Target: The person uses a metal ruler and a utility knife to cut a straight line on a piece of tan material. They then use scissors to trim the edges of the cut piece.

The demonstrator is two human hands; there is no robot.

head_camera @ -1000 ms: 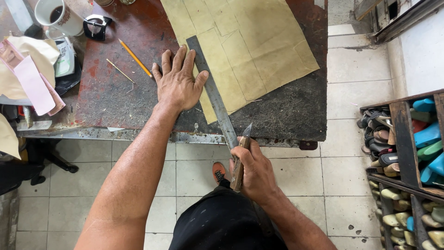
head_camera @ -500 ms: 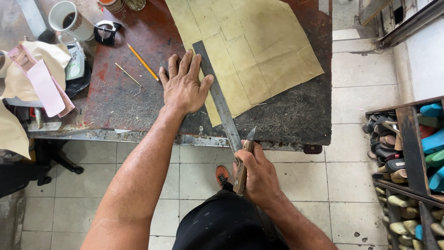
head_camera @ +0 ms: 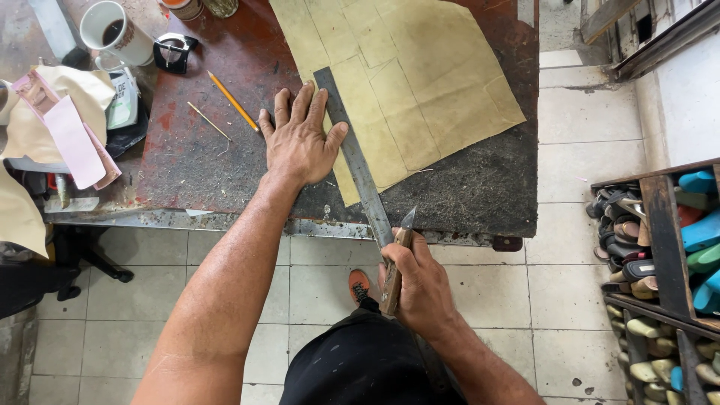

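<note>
A tan sheet of leather-like material [head_camera: 420, 82] with drawn lines lies on a dark, worn worktable [head_camera: 480, 187]. A long metal ruler [head_camera: 356, 161] runs diagonally across its lower left edge and past the table's front edge. My left hand [head_camera: 300, 139] presses flat on the ruler and sheet, fingers spread. My right hand [head_camera: 420, 289] is off the table's front edge, gripping a wooden-handled knife [head_camera: 397, 259] whose blade points up beside the ruler's near end.
A yellow pencil [head_camera: 232, 101] and a thin awl [head_camera: 208, 121] lie left of my hand. A white mug [head_camera: 116, 34], pink and cream scraps [head_camera: 64, 127] sit far left. Shelves of shoe soles [head_camera: 667, 255] stand at right over tiled floor.
The view has shifted slightly. My right hand with the knife stays at the ruler's near end, just off the table edge. The left hand keeps pressing the ruler.
</note>
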